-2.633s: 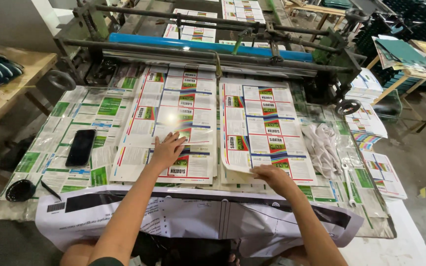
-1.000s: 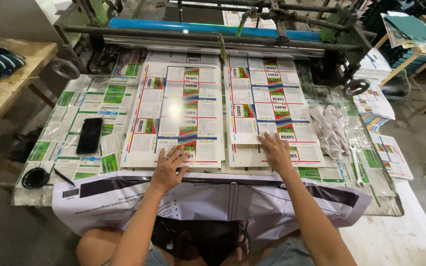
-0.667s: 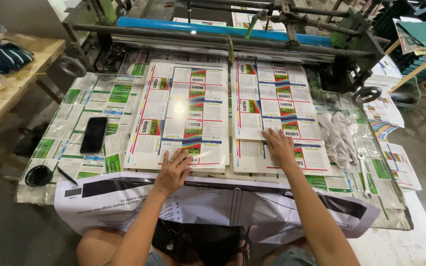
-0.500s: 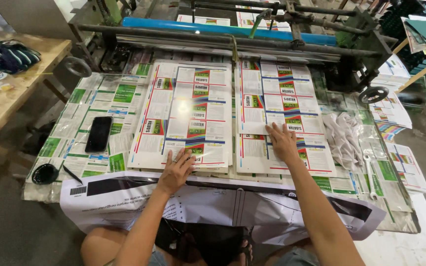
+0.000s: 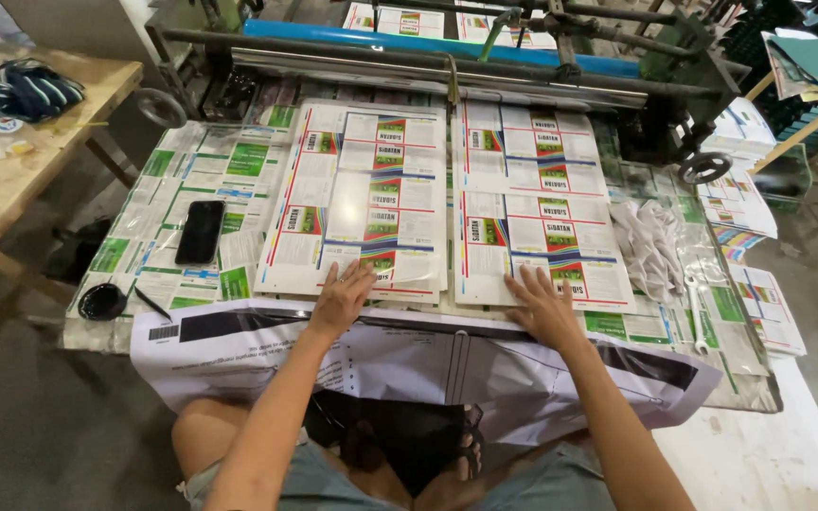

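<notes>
1. Left hand (image 5: pixel 343 298) lies flat, fingers spread, on the near edge of the left stack of printed sheets (image 5: pixel 357 203), gripping nothing.
2. Right hand (image 5: pixel 542 308) is pressed open-palmed on the right stack of printed sheets (image 5: pixel 537 203), same deal.
3. Both stacks sit side by side on the machine table (image 5: pixel 239 166), with a black phone (image 5: pixel 200 231) off to the left.

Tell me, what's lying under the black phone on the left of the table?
The black phone rests on printed sheets with green and white panels, apparently under a clear plastic cover. Whatever is printed directly beneath the phone is hidden by it.
</notes>
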